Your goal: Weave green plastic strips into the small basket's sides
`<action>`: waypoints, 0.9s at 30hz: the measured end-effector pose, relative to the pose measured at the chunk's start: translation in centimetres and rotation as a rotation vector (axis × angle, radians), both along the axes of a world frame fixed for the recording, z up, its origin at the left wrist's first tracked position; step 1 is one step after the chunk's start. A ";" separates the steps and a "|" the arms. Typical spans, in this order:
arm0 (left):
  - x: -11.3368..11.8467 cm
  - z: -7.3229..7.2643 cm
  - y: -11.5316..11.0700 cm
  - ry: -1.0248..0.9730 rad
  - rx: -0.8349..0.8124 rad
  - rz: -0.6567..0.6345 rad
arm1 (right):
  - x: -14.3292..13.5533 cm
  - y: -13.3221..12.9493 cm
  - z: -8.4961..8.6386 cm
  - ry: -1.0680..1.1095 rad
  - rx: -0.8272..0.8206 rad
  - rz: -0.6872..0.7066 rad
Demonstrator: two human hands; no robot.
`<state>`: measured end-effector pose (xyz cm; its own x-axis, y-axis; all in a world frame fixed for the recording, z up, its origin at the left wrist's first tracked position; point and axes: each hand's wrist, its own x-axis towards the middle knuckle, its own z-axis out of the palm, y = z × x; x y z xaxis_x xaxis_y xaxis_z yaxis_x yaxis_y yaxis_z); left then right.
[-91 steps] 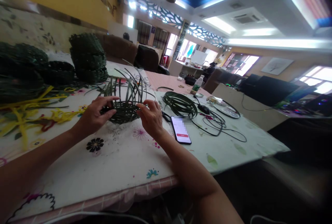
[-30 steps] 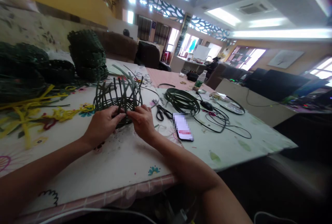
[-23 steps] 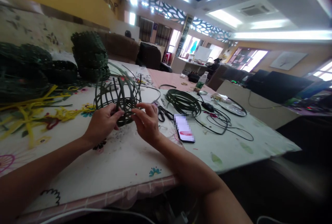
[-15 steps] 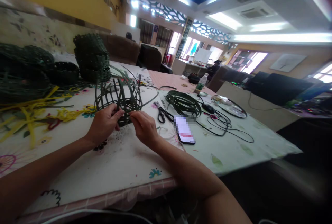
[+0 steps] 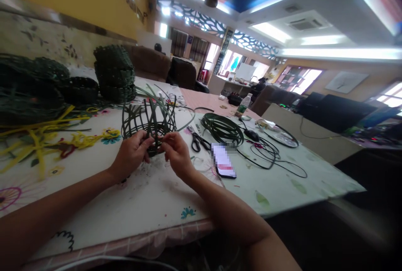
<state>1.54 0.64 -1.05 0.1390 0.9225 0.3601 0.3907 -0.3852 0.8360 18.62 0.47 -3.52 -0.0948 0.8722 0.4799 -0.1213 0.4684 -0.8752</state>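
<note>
A half-woven dark green basket (image 5: 128,125) stands on the table, with long loose strips rising from its woven lower part. My left hand (image 5: 132,153) grips its near left side, thumb and fingers closed on the weave. At its near right side, my right hand (image 5: 176,151) pinches at the strips with bent fingers. The fingertips of both hands are close together, and what exactly lies between them is partly hidden. One long green strip (image 5: 187,125) loops out to the right of the basket. Black-handled scissors (image 5: 196,142) lie just right of my right hand.
Finished dark green baskets (image 5: 113,72) stand stacked at the back left, near yellow strips (image 5: 39,143). Right of the scissors are a coil of green strip (image 5: 220,126), a phone (image 5: 224,164), a mouse (image 5: 252,133) with cable, and a bottle (image 5: 244,104).
The basket and my left hand appear slightly further right in the view. My right hand's fingers have shifted and bent more at the basket's near edge.
</note>
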 end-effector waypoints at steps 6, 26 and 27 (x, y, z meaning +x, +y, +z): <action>0.3 -0.2 0.3 -0.090 -0.029 0.019 | -0.3 0.4 0.4 0.147 -0.072 0.027; 1.0 -0.4 0.5 -0.152 -0.109 0.051 | 0.6 0.5 1.6 0.120 -0.238 0.147; 1.1 -0.4 0.4 -0.150 -0.104 0.047 | 0.6 0.4 1.6 0.117 -0.241 0.145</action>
<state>2.64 1.09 -1.43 0.0469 0.9600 0.2759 0.2743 -0.2780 0.9206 19.23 0.88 -1.88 -0.1828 0.9437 0.2756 -0.2782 0.2193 -0.9352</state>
